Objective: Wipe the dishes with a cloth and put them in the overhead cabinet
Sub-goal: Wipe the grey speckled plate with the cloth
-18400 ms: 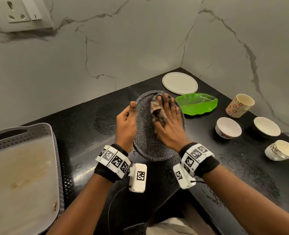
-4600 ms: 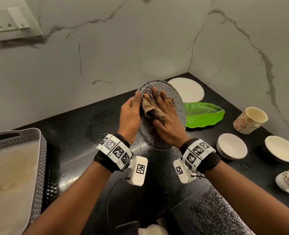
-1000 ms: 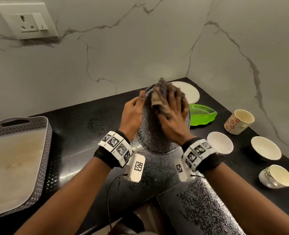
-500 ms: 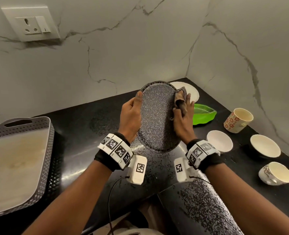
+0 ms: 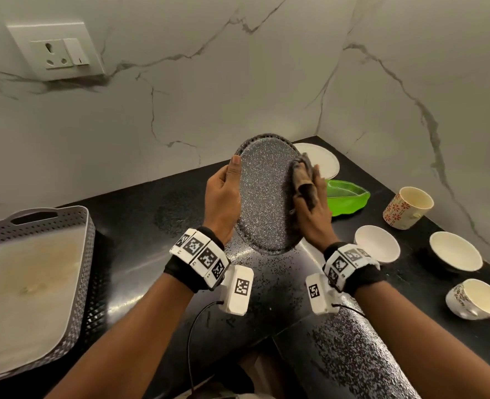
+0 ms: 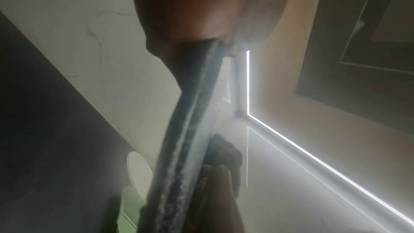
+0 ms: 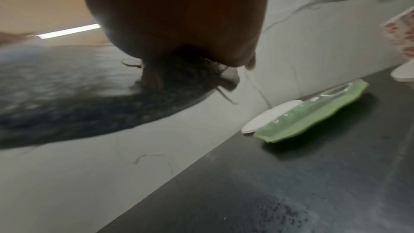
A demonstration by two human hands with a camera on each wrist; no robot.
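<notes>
cloth (image 5: 302,180) slid to plate (image 5: 267,197) edge, L-wrist: rim edge-on

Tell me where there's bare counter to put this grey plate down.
The widest bare patch of black counter lies between the grey basket and the left hand. The right side is crowded: a green leaf dish, a flowered mug and bowls stand close together.

Bare forearms, both wrists strapped with tracking gear.
Each black wristband (image 5: 180,269) carries white tag blocks (image 5: 199,251) with black square codes; a white camera box (image 5: 238,289) hangs toward 6 o'clock, trailing a thin black cable (image 5: 190,341).
</notes>
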